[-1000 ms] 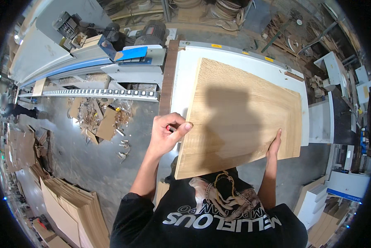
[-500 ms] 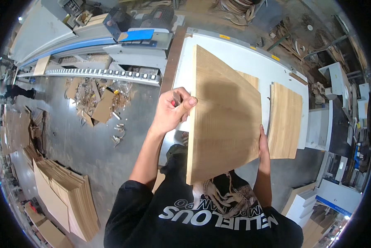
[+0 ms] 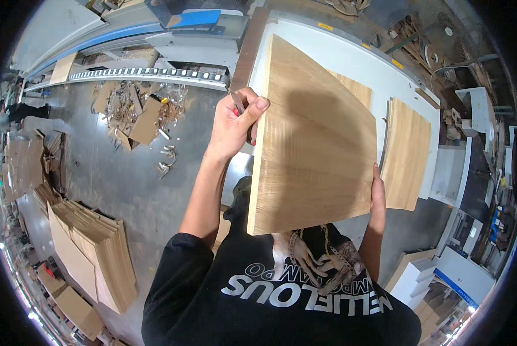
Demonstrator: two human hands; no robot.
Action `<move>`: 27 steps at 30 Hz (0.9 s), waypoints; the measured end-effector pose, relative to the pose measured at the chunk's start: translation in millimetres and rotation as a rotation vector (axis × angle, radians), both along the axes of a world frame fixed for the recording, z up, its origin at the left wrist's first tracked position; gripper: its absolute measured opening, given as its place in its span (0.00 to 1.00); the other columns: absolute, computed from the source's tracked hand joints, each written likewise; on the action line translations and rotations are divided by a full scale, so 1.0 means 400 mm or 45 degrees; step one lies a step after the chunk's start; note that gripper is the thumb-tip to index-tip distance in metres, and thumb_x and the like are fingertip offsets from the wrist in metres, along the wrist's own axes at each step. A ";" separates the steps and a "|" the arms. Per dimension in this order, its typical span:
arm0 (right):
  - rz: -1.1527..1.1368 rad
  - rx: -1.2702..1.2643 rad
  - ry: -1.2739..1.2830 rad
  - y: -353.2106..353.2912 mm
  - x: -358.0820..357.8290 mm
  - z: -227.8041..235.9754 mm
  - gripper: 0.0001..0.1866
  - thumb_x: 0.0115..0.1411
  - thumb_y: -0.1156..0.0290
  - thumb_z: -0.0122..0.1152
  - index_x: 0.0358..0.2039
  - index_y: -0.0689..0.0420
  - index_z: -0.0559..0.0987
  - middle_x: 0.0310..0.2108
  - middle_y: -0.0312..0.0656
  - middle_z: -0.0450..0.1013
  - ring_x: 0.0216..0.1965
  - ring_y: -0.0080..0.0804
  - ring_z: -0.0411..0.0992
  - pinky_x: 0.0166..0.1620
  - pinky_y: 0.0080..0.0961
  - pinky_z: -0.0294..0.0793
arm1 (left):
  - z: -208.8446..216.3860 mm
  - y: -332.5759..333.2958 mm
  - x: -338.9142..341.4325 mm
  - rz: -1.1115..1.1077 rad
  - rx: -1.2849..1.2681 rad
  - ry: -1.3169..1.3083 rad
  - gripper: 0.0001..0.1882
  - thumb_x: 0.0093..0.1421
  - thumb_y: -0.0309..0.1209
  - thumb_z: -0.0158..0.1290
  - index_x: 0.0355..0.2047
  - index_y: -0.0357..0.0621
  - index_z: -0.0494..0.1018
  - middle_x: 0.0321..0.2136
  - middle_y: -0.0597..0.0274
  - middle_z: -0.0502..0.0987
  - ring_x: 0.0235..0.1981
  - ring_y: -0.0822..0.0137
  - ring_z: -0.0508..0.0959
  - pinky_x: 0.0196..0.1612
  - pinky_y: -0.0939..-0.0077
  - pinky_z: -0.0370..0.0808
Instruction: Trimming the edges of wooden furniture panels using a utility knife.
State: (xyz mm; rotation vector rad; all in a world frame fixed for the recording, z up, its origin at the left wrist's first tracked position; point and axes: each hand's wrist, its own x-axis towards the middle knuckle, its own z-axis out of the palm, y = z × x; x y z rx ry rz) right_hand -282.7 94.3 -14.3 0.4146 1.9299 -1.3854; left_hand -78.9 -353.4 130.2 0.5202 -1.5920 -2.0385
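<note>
A light wood-grain panel (image 3: 319,144) is held up and tilted above the white worktable (image 3: 304,34), its pale edge facing left. My left hand (image 3: 229,127) is closed around a small knife-like tool (image 3: 236,102) with a metal blade and red on its handle; most of the handle is hidden in the fist. The thumb of that hand presses on the panel's left edge. On the other side, my right hand (image 3: 378,193) grips the panel's right edge near its lower corner, with most of its fingers hidden behind the board.
More wood-grain panels (image 3: 407,155) lie on the table to the right, and another (image 3: 353,89) shows behind the held one. A machine with a roller rail (image 3: 149,75) stands at the far left. Scrap (image 3: 146,118) litters the floor; a board stack (image 3: 105,259) stands lower left.
The panel and both hands have risen a little in view. The board leans slightly more, its lower left corner shifting left. My left hand keeps the bladed tool.
</note>
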 end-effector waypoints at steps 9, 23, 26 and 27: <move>-0.041 0.209 0.056 0.027 -0.003 0.098 0.47 0.70 0.33 0.54 0.65 0.69 0.73 0.62 0.51 0.75 0.61 0.37 0.74 0.63 0.30 0.71 | -0.020 0.002 -0.007 0.101 -0.011 -0.003 0.20 0.70 0.45 0.61 0.27 0.46 0.72 0.16 0.73 0.71 0.14 0.81 0.69 0.16 0.82 0.64; -0.094 0.287 0.206 0.096 -0.012 0.194 0.49 0.69 0.34 0.56 0.68 0.71 0.69 0.66 0.52 0.72 0.65 0.38 0.70 0.67 0.30 0.67 | -0.030 0.034 -0.031 0.142 0.152 -0.042 0.19 0.70 0.44 0.62 0.27 0.47 0.73 0.22 0.78 0.66 0.24 0.83 0.63 0.28 0.81 0.60; -0.108 0.342 0.188 0.161 -0.031 0.169 0.47 0.71 0.36 0.54 0.69 0.71 0.68 0.65 0.52 0.72 0.65 0.38 0.70 0.67 0.30 0.67 | -0.033 0.051 -0.046 0.141 0.204 -0.026 0.20 0.69 0.43 0.63 0.23 0.50 0.70 0.20 0.79 0.65 0.23 0.83 0.62 0.28 0.81 0.59; -0.135 0.264 0.169 0.178 -0.029 0.165 0.46 0.72 0.37 0.54 0.69 0.71 0.68 0.65 0.52 0.72 0.65 0.38 0.71 0.66 0.31 0.68 | -0.031 0.057 -0.050 0.143 0.207 -0.030 0.20 0.69 0.43 0.63 0.23 0.50 0.70 0.20 0.79 0.65 0.23 0.83 0.62 0.28 0.81 0.59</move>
